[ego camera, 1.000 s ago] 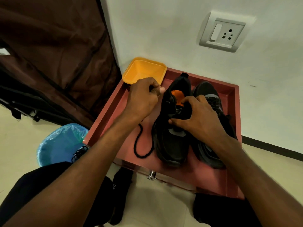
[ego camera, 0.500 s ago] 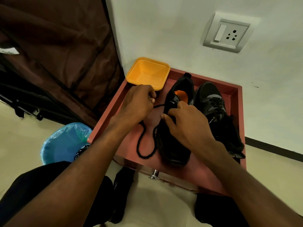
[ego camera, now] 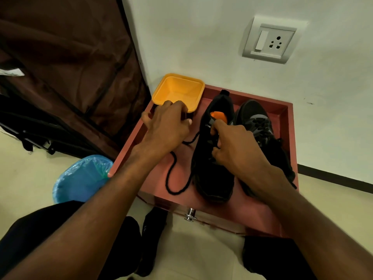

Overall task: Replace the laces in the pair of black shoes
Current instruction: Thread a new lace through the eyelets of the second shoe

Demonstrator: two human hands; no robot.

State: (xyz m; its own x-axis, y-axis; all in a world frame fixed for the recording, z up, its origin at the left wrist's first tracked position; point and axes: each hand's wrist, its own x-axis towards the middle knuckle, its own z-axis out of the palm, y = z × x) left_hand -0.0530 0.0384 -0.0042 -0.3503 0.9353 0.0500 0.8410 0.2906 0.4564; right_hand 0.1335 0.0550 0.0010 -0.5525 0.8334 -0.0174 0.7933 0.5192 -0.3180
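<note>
Left hand (ego camera: pixel 167 126): fingers curled, it seems to hold one end of the lace (ego camera: pixel 173 178); the grip itself is hidden.
Right hand (ego camera: pixel 234 146): fingers bent on the eyelet area of the left shoe (ego camera: pixel 214 174), pinching there.
Lace: black, it lies in a loop on the tray (ego camera: pixel 290 126) between left hand and left shoe.
Shoes: both in the red tray, side by side; right shoe (ego camera: pixel 260 122) is laced.
Bowl (ego camera: pixel 178 91): yellow, at the tray's far left corner, just behind the left hand.
Bin (ego camera: pixel 80 178): blue, on the floor left of the tray.
</note>
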